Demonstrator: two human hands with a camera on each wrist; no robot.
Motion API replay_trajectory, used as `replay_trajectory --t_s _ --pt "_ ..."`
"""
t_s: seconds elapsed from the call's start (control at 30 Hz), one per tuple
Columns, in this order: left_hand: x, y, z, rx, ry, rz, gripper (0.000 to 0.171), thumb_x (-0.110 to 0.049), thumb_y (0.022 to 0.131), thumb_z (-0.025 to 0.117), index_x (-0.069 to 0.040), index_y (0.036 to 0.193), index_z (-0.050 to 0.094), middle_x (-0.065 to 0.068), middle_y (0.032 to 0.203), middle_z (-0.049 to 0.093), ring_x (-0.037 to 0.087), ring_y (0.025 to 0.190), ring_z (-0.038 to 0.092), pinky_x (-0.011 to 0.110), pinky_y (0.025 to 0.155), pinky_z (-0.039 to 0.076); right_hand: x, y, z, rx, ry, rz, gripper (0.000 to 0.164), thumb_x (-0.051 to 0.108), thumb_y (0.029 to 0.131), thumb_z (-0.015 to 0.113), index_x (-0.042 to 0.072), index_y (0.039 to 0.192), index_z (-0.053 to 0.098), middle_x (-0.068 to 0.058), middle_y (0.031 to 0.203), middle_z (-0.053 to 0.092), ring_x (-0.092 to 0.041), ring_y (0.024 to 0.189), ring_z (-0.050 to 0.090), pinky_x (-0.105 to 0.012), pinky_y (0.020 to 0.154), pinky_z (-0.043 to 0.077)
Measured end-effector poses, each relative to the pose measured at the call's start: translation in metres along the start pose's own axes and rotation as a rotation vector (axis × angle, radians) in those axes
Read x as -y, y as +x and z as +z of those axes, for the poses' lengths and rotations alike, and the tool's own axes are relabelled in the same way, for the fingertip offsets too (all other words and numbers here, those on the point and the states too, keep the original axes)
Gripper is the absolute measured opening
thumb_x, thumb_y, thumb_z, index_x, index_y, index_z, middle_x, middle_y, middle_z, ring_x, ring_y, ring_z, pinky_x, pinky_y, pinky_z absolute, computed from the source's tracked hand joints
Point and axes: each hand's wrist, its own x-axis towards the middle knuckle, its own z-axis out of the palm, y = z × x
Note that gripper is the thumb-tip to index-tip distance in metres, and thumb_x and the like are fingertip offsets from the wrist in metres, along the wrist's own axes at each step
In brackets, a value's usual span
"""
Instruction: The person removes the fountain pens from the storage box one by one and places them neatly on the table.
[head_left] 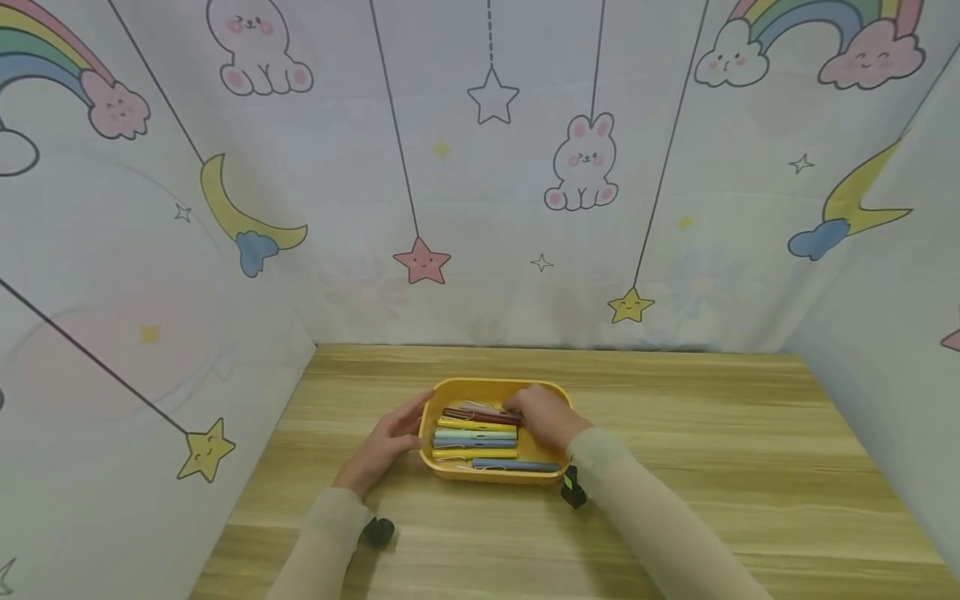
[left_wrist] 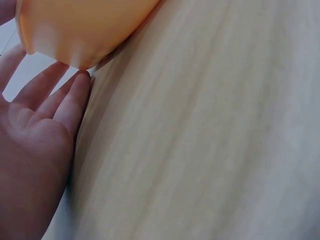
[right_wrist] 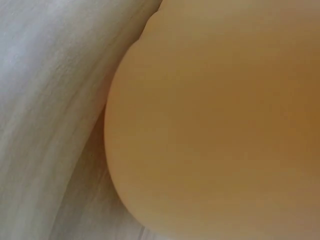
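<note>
A yellow plastic tray (head_left: 495,478) sits on the table with several clipped pens lying in it. Side by side are a dark maroon pen (head_left: 480,416), yellow, pale green and blue pens, while a blue-grey pen (head_left: 517,466) lies along the near wall. My right hand (head_left: 549,414) reaches in over the right wall, its fingers curled and pinching the right end of a pale pen (head_left: 486,408) at the back; the fingertips are partly hidden. Outside the left wall, my left hand (head_left: 384,446) touches the tray (left_wrist: 80,30) with spread, fairly straight fingers (left_wrist: 74,102).
The wood-grain table (head_left: 720,467) extends around the tray. Behind it hangs a white cartoon-printed curtain (head_left: 495,192), with similar printed sides at left and right. A dark wrist device (head_left: 378,532) shows below the left sleeve, another (head_left: 573,489) by the right.
</note>
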Motion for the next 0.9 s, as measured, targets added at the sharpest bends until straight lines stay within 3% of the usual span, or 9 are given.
replay_trajectory --t_s 0.13,0.23,0.37,0.63,0.73,0.9 --pt "-0.0004 0.0000 0.0005 -0.001 -0.005 0.006 0.078 -0.001 0.095 0.063 -0.020 0.165 0.036 0.008 0.171 0.031 0.039 0.156 0.030 0.023 0.117 0.033 0.0009 -0.0009 -0.0010 0.009 -0.023 0.017 0.022 -0.005 0.097 0.067 0.013 0.088 0.074 0.004 0.074 0.064 -0.010 0.064 0.046 -0.028 0.062 0.044" --pt "0.0003 0.0005 0.0007 0.000 -0.012 0.014 0.078 0.000 0.095 0.064 -0.019 0.165 0.036 0.009 0.171 0.030 0.040 0.156 0.030 0.017 0.114 0.035 0.0014 -0.0017 -0.0014 0.006 -0.070 0.006 0.021 -0.006 0.095 0.069 0.013 0.086 0.071 0.005 0.073 0.062 -0.010 0.065 0.047 -0.028 0.061 0.043" --pt "0.0006 0.0007 0.0007 -0.003 -0.008 0.004 0.078 -0.001 0.095 0.064 -0.020 0.165 0.036 0.009 0.171 0.031 0.039 0.156 0.030 0.022 0.117 0.034 0.0024 -0.0031 -0.0012 0.000 -0.151 -0.003 0.021 -0.004 0.095 0.071 0.013 0.084 0.067 0.005 0.075 0.063 -0.010 0.068 0.051 -0.029 0.063 0.044" --pt "0.0030 0.0001 -0.0001 -0.003 -0.007 -0.010 0.078 -0.001 0.095 0.065 -0.020 0.165 0.036 0.008 0.171 0.031 0.039 0.156 0.031 0.049 0.125 0.025 0.0023 -0.0044 0.0010 -0.102 -0.281 -0.038 0.024 -0.003 0.095 0.071 0.013 0.077 0.064 0.004 0.068 0.058 -0.011 0.062 0.048 -0.030 0.059 0.045" --pt "0.0033 0.0004 -0.0001 -0.003 0.000 -0.012 0.079 -0.002 0.095 0.065 -0.020 0.166 0.035 0.009 0.171 0.031 0.040 0.155 0.031 0.051 0.124 0.025 0.0022 -0.0053 0.0011 -0.121 -0.347 -0.028 0.020 0.001 0.096 0.072 0.013 0.081 0.069 0.003 0.071 0.064 -0.011 0.064 0.055 -0.031 0.061 0.051" --pt "0.0038 0.0011 -0.0004 -0.014 0.009 -0.029 0.077 -0.003 0.095 0.065 -0.023 0.165 0.037 0.004 0.170 0.034 0.035 0.154 0.035 0.036 0.122 0.032 0.0018 -0.0075 -0.0016 -0.125 -0.379 -0.017 0.018 0.003 0.098 0.070 0.015 0.084 0.072 0.003 0.076 0.069 -0.011 0.067 0.060 -0.030 0.062 0.054"
